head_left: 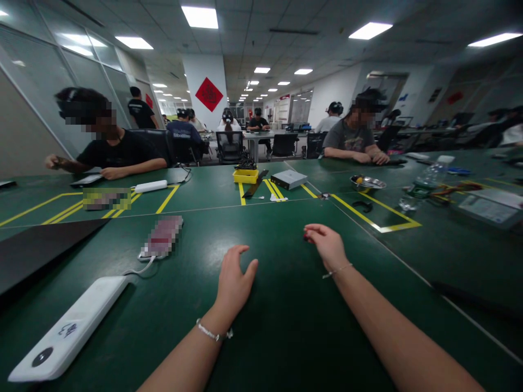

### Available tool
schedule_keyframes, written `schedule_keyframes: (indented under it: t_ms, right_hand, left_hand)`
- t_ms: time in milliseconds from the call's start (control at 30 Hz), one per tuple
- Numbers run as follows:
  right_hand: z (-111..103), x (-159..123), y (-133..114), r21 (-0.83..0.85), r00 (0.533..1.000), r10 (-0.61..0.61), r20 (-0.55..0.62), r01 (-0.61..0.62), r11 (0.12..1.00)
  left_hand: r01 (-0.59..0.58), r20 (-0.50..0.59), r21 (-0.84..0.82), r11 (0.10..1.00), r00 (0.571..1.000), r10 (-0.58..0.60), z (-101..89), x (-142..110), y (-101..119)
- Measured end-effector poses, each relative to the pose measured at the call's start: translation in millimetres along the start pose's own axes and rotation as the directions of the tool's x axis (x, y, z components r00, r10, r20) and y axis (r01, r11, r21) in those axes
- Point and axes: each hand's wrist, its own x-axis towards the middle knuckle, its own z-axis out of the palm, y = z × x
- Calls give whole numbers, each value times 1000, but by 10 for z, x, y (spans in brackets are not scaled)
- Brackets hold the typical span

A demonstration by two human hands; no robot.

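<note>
My left hand (236,279) hovers over or rests on the green table (278,294), its thumb and fingers apart and nothing between them. To the right, my right hand (328,245) is closed in a pinch on a small dark red object (305,235). Only a bit of that object shows past the fingertips, so its kind is hidden. Left of my left hand lies a phone (162,237), its screen blurred out, with a white cable (141,271) running toward a long white power bank (73,326).
Farther back are a yellow bin (245,176) of black cables, a grey box (289,179), a metal bowl (368,183) and a plastic bottle (427,182). Yellow tape (355,213) marks the table. A dark panel (44,250) lies at left. Two people sit across, others beyond.
</note>
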Motion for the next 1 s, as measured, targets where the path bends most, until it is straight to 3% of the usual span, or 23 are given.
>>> schedule_keyframes:
  t_ms: [67, 133, 233, 333, 633, 700, 800, 867, 933, 1000]
  right_hand:
    - [-437, 280, 98, -367, 979, -113, -169, 44, 929]
    - [-853, 459, 221, -597, 947, -157, -280, -43, 801]
    - [-1266, 539, 385, -700, 928, -102, -358, -195, 687]
    - [-1392, 516, 466, -733, 931, -26, -364, -269, 625]
    - [-1421, 512, 507, -700, 915, 3, -403, -310, 643]
    - [-1394, 517, 492, -709, 903, -77, -424, -277, 649]
    - [-1224, 510, 423, -795, 840, -381, -386, -94, 599]
    - [-1003, 469, 354, -842, 787, -555, -269, 88, 533]
    - [-705, 369, 278, -835, 781, -618, -85, 283, 472]
    - [-361, 192, 206, -772, 787, -595, 164, 478, 419]
  left_hand:
    - [109, -25, -29, 994, 994, -110, -2, 36, -78]
    - [149, -33, -63, 987, 988, -151, 4, 58, -128]
    - [102, -24, -72, 992, 994, -104, 11, 60, -135]
    - [68, -9, -63, 996, 998, -69, 7, 51, -106]
    - [177, 109, -109, 978, 980, -165, 16, 59, -134]
    - [177, 130, -76, 981, 977, -166, 20, 58, -129]
    - [185, 160, -12, 983, 970, -181, 17, 59, -109]
    - [182, 187, 37, 983, 965, -186, 12, 59, -93]
    - [172, 212, 76, 982, 960, -184, 8, 56, -79]
    - [154, 230, 115, 981, 957, -177, 10, 48, -68]
